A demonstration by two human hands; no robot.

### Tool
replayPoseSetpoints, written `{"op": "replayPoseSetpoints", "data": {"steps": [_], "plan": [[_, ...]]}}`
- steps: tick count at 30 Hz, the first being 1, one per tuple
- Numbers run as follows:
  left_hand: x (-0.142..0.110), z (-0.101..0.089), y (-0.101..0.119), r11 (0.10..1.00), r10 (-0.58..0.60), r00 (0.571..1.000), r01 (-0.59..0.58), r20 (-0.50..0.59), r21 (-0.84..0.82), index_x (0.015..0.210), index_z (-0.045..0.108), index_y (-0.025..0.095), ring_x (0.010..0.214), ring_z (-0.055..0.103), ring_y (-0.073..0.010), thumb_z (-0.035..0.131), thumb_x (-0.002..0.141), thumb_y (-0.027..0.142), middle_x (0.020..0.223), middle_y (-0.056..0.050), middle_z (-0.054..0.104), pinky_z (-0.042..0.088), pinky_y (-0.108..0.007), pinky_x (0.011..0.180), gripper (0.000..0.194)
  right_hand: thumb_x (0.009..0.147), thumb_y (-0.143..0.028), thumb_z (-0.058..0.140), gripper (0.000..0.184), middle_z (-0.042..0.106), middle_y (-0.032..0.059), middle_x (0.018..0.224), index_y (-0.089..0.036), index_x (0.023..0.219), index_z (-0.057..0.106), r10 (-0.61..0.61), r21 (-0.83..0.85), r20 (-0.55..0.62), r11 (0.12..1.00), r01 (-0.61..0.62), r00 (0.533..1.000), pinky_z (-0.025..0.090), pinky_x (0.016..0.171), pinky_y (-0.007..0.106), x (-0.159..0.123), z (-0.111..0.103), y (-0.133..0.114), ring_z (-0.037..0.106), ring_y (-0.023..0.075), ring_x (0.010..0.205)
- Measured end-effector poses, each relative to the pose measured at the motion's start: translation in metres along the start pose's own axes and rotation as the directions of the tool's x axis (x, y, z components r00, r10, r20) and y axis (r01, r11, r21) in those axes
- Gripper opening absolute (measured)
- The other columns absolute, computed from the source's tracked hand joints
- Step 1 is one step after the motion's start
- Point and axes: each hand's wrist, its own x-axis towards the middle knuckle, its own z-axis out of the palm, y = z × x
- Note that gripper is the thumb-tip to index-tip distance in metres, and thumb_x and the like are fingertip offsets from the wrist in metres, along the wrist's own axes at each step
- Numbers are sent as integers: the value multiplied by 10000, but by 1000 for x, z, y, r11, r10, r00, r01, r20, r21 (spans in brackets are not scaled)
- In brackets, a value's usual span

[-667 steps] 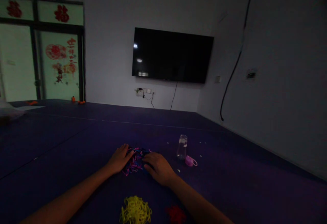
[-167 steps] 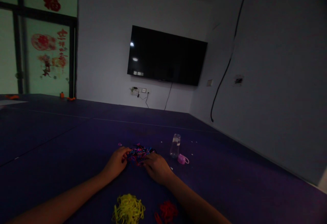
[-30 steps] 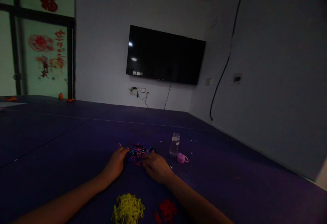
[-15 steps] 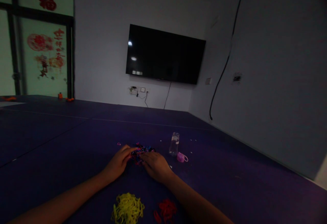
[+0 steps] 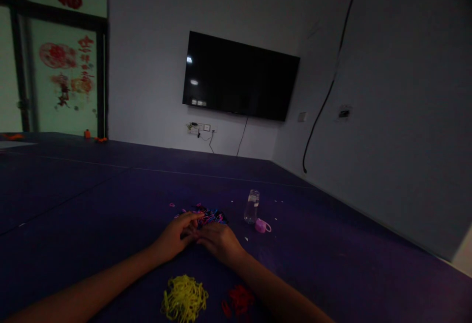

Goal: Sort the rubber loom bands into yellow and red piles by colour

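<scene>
A heap of small dark, blue and pink rubber bands [image 5: 212,216] lies on the purple surface, partly covered by my hands. My left hand [image 5: 179,234] is at the heap's near left side, index finger reaching over the bands and thumb held apart below. My right hand [image 5: 221,244] is at the near right side, fingers together and pointing left, their tips meeting the left hand. Anything between the right fingertips is too small and dark to see. Closer to me are a pile of yellow rubber bands [image 5: 185,298] and a smaller red pile [image 5: 240,301] beside my right forearm.
A clear bottle [image 5: 251,207] stands right of the heap, its pink cap with a loop [image 5: 261,225] beside it. White scraps [image 5: 246,238] are scattered nearby. One pink band [image 5: 172,205] lies apart at left. A television [image 5: 241,77] hangs on the far wall.
Both hands have drawn slightly back toward me from the heap, and more of its bands show. The right fingers have shifted left to meet the left hand. The view has tilted a little.
</scene>
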Motion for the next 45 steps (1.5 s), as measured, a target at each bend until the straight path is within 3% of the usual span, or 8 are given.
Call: {"op": "replayPoseSetpoints", "data": {"steps": [10,16,25,29,33,36,40,45], "plan": [[2,-1,-2,993,-92,996,93,19,-74,1213,517,182,777,622,-134,514,768,105,936,-44,623,510,-276,733,451,832,-210,581,132,706,45,804,-193,802,709,269,308,-14,918,-251,963,490,706,255,2,7,4,644,156,757],[3,-7,0,985,-26,983,55,-181,160,1067,632,195,833,631,-179,472,844,250,941,-57,671,509,-317,758,280,672,-385,723,257,677,29,660,-139,742,724,357,599,429,575,-557,830,419,455,187,-2,-26,25,559,94,490],[2,-8,5,933,42,981,29,-189,359,955,694,205,813,645,-189,461,847,210,885,-47,714,488,-301,762,257,570,-327,767,231,673,-22,620,-165,732,732,54,266,939,515,-815,341,270,351,129,-8,-77,28,523,51,450],[2,-9,5,932,49,979,27,-200,360,940,698,205,811,648,-191,457,840,210,887,-45,718,483,-301,763,261,527,-345,794,271,675,-30,624,-188,740,735,17,183,973,555,-812,231,258,333,133,-6,-75,22,508,51,442],[3,-11,2,934,15,970,74,-244,350,958,692,210,815,652,-193,458,840,222,925,-48,725,487,-297,761,263,559,-422,777,307,631,-36,552,-176,734,719,63,218,952,548,-808,300,282,339,136,-5,-75,22,477,47,404],[3,-11,1,927,-14,969,105,-248,359,955,694,199,808,659,-196,465,831,225,924,-52,729,491,-296,756,262,628,-462,734,330,566,-45,480,-147,715,693,216,296,853,548,-783,474,305,356,146,-3,-64,25,452,48,372],[4,-11,2,918,-22,986,86,-165,388,831,713,179,743,671,-195,494,797,219,816,-49,735,495,-280,711,226,810,-382,580,285,572,-17,528,-126,713,661,512,429,391,634,-643,765,351,410,175,1,-33,23,485,73,422],[4,-11,4,945,-36,996,62,-87,322,847,712,175,716,679,-182,482,805,247,809,-46,738,500,-260,685,244,797,-147,521,139,653,26,746,-171,789,657,374,101,-25,924,-370,927,430,639,228,-1,-9,10,589,142,700]]}}
